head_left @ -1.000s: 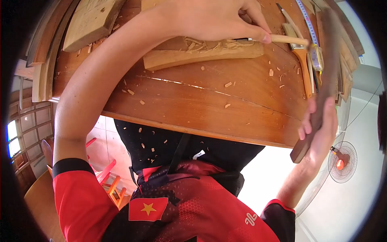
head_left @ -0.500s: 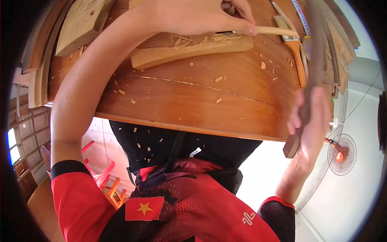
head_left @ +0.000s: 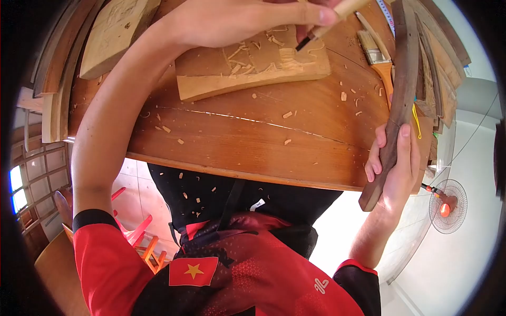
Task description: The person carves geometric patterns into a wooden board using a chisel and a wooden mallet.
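My left hand (head_left: 253, 20) grips a chisel (head_left: 342, 11) by its light wooden handle; the dark blade slants down to the left. Its tip is over the right part of a pale wood block (head_left: 253, 79), whose top carries carved cuts and curled shavings. My right hand (head_left: 398, 163) is wrapped round the lower part of a long dark wooden bar (head_left: 403, 79), which stretches up past the table's right side. Some of my left fingers are cut off by the top of the view.
Wood chips lie on the brown table (head_left: 237, 142). A brush (head_left: 382, 66) and a measuring tape (head_left: 386, 16) are at the right. Another wood block (head_left: 116, 39) is at the upper left, with boards stacked along both sides. A fan (head_left: 447, 206) stands beyond the right edge.
The chisel has swung from nearly level to steeply tilted, with its blade now showing over the block. The dark bar and my right hand have shifted slightly left and down.
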Demonstrator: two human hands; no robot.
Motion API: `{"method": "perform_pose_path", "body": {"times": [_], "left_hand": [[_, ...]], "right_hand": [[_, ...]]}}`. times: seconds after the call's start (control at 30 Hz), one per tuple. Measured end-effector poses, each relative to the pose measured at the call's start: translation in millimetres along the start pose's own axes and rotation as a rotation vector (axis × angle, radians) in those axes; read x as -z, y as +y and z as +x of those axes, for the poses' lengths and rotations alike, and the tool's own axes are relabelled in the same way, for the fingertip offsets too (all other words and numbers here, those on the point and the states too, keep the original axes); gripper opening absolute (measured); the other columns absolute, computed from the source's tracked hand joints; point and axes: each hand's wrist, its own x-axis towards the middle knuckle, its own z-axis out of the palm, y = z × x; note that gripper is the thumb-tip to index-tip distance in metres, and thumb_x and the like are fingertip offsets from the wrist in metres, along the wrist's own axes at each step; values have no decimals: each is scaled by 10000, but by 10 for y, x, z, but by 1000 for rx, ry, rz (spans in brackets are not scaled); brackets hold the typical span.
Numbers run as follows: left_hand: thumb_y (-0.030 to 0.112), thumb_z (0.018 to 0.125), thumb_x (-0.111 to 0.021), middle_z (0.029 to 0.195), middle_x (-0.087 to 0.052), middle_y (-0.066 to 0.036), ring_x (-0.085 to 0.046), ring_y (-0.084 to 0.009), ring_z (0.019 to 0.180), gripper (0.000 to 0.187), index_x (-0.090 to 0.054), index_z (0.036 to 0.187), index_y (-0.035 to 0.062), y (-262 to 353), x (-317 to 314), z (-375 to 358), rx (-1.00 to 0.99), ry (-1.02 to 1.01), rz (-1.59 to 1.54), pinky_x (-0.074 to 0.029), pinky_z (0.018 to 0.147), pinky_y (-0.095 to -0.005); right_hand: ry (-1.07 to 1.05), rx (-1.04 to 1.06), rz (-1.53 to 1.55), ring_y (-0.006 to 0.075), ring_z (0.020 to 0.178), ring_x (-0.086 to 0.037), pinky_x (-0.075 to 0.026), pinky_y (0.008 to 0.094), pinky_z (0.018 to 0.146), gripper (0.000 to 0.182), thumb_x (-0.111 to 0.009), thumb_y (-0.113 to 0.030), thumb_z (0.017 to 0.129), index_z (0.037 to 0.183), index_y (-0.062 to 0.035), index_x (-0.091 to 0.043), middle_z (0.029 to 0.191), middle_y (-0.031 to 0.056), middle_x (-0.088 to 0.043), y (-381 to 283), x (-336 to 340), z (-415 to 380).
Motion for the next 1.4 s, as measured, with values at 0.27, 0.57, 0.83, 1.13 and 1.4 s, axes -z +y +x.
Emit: {"method": "perform_pose_path", "body": {"times": [0.27, 0.57, 0.83, 1.13, 1.4], "left_hand": [[202, 1034, -670, 964, -706, -40, -644, -95, 848, 242, -678, 1187, 16, -87, -39, 3, -5, -76, -35, -536, 742, -270], [196, 1026, -680, 983, -711, -48, -651, -100, 890, 238, -683, 1183, 18, -138, -9, 17, -142, -79, 69, -542, 796, -277], [199, 1025, -677, 979, -712, -52, -681, -127, 882, 207, -685, 1148, 33, -143, -5, 1, -163, -76, 76, -567, 812, -308], [199, 993, -702, 948, -750, -127, -714, -210, 757, 217, -698, 1102, 11, -26, -18, 3, -268, -45, 371, -569, 724, -351], [185, 1004, -664, 944, -755, -162, -728, -241, 786, 228, -708, 1131, 1, 174, -98, -27, -68, -70, 385, -546, 693, -371]], "right_hand": [[-26, -21, -36, 78, 474, -449, -361, 238, 391, 357, -457, -373, 1120, 1067, -25, -517, 857, 68, -545, 32, 22, -48], [40, 44, -58, 69, 468, -433, -345, 222, 397, 406, -442, -358, 1127, 1324, -16, -538, 840, 68, -543, -87, -4, -108], [31, 72, -94, 71, 464, -420, -340, 218, 395, 450, -437, -360, 1125, 1373, 5, -519, 826, 63, -525, -199, -72, -143], [-3, 66, -297, 66, 462, -402, -320, 218, 390, 544, -440, -386, 1112, 1462, 31, -444, 819, 56, -504, -368, -120, -130], [44, 104, -335, 66, 469, -394, -327, 220, 399, 544, -403, -424, 1115, 1406, 29, -481, 826, 38, -501, -425, -132, -138]]}}
